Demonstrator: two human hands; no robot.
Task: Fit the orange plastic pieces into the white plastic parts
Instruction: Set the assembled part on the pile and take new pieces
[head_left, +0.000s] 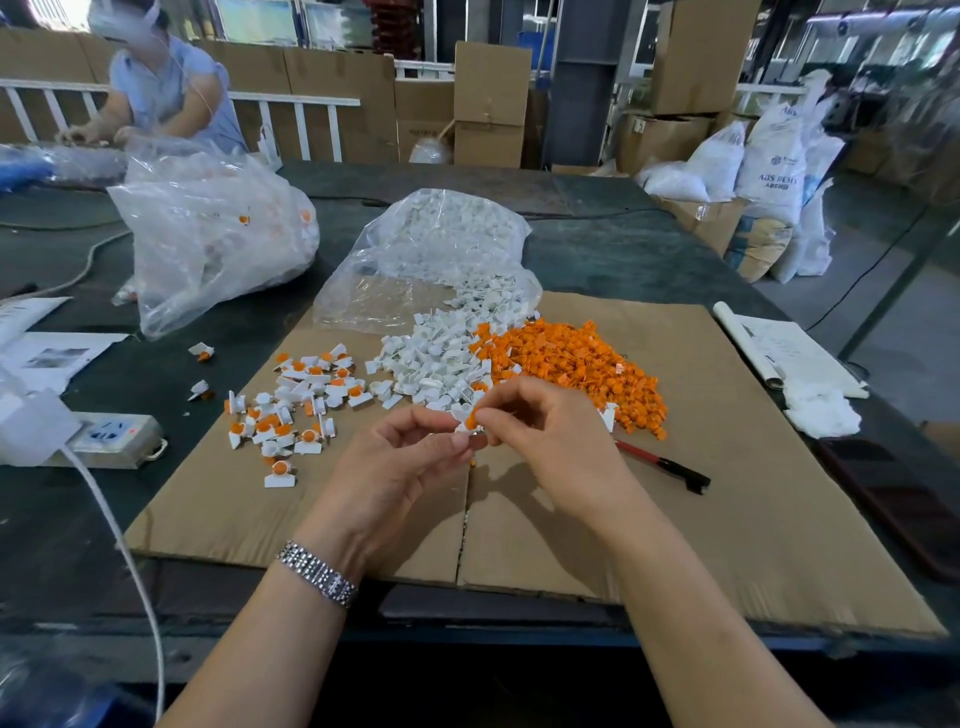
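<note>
Orange plug: small orange plastic piece (471, 417), frame centre, pinched by your right hand (540, 431).
White socket: small white plastic part (464, 427) directly beneath, gripped by your left hand (395, 457).

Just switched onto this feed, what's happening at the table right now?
A person is putting small plastic parts together by hand over a sheet of cardboard. The left hand pinches a white part while the right hand presses an orange piece into it. Behind the hands lie a heap of loose white parts and a heap of orange pieces; finished ones are scattered to the left. A red-and-black tool lies untouched.
</note>
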